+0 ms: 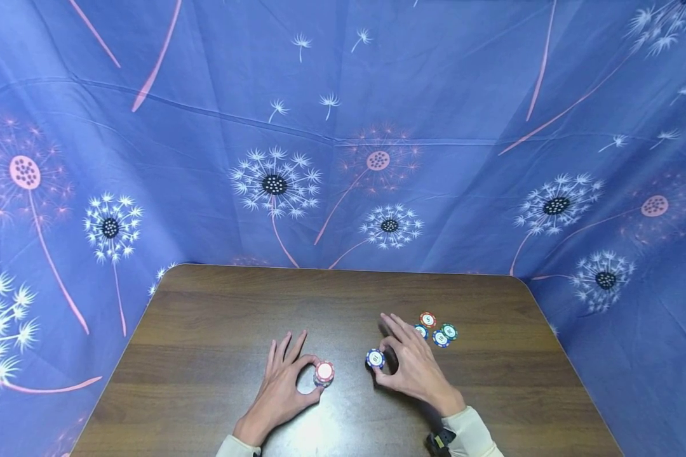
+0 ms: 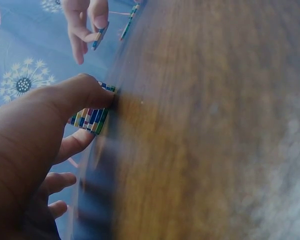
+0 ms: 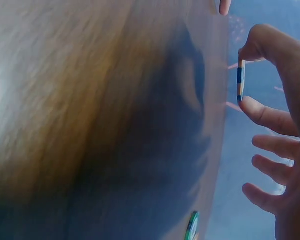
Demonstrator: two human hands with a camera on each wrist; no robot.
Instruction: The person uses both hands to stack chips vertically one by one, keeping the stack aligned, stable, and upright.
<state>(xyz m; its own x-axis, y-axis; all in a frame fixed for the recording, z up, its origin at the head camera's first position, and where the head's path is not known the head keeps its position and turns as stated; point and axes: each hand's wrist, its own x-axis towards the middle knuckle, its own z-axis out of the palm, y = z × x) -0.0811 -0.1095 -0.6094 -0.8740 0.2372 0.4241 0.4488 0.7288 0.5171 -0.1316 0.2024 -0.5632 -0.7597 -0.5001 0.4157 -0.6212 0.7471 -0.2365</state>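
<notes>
On the table, left of centre, stands a stack of poker chips (image 1: 324, 373) topped by a red-rimmed one. My left hand (image 1: 282, 387) grips this stack between thumb and forefinger, its other fingers spread. The left wrist view shows the stack (image 2: 90, 119) edge-on, with several colours. To the right, my right hand (image 1: 414, 365) pinches one blue-and-white poker chip (image 1: 375, 358) by its edges, thumb on the near side and forefinger on the far side. In the right wrist view this chip (image 3: 241, 80) is seen from the side above the table surface.
Beyond the right hand lie loose chips: a red one (image 1: 428, 319), a green one (image 1: 449, 331), a blue one (image 1: 441, 339) and another blue one (image 1: 421, 331) partly behind the fingers. The brown wooden table (image 1: 217, 304) ends at a blue dandelion-print cloth (image 1: 343, 190).
</notes>
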